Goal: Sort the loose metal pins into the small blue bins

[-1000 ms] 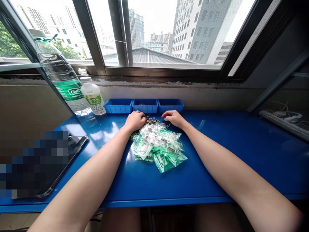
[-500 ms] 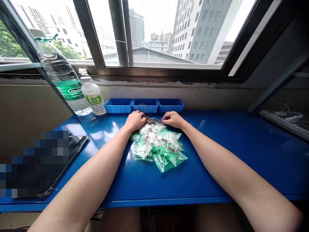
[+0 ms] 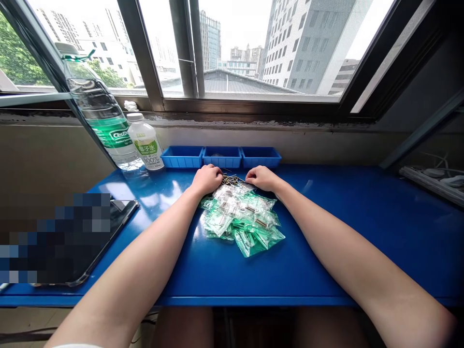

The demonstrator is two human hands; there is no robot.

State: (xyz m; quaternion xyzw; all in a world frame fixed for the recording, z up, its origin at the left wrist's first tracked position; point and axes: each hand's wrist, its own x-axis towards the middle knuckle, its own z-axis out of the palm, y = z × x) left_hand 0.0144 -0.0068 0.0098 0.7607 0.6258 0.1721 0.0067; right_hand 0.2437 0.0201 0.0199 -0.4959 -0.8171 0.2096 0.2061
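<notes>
A small heap of brass-coloured screws or pins (image 3: 230, 180) lies on the blue table, between my two hands. My left hand (image 3: 208, 179) rests at the heap's left side with its fingers curled and closed; what they hold, if anything, is hidden. On the right side, my right hand (image 3: 261, 178) has its fingertips pinched together at the heap's edge, and anything between them is too small to name. Just nearer to me lies a pile of clear and green plastic packets (image 3: 242, 217), some with small metal parts inside.
Three blue bins (image 3: 222, 157) stand in a row behind the hands. Left of them are a white bottle (image 3: 147, 145) and a large water bottle (image 3: 108, 125). A dark tablet (image 3: 83, 246) lies at the left. A power strip (image 3: 431, 186) sits at the far right.
The whole view has shifted slightly, so things appear a little further right. Both hands keep nearly the same places beside the heap.
</notes>
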